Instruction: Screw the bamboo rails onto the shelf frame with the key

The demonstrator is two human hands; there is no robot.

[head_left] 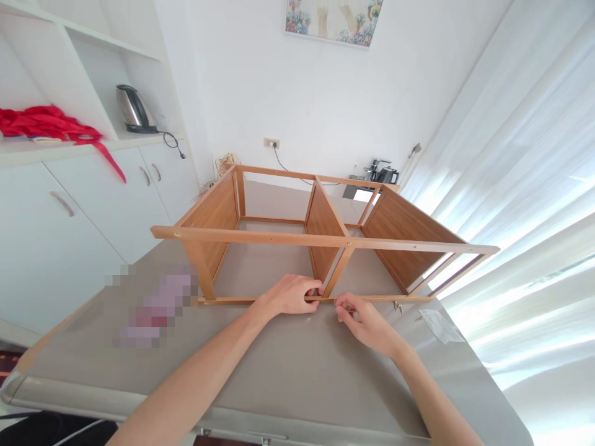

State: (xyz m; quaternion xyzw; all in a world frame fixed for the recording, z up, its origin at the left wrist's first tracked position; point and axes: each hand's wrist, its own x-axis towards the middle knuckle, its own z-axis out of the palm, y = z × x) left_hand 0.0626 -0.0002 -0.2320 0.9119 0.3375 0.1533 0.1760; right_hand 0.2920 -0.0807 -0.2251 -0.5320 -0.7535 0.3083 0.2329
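Observation:
A wooden shelf frame [260, 236] lies on its side across the table, its shelf boards standing upright. My left hand [295, 294] is closed round its bottom rail, beside the foot of the middle crosspiece [338, 272]. Just right of that joint, my right hand [357, 314] is closed in a pinch against the rail. Whatever lies between those fingertips is too small and hidden to make out. Near the rail, to the right of this hand, are a few small brass-coloured screws [398, 306].
A clear plastic bag [441, 326] lies at the table's right side, and a blurred-out patch [158, 306] covers something on the left. Behind the frame stand black appliances [383, 173]. White cabinets [88, 204] hold a kettle [134, 109] and red cloth [46, 124]. Curtains [534, 155] hang at right.

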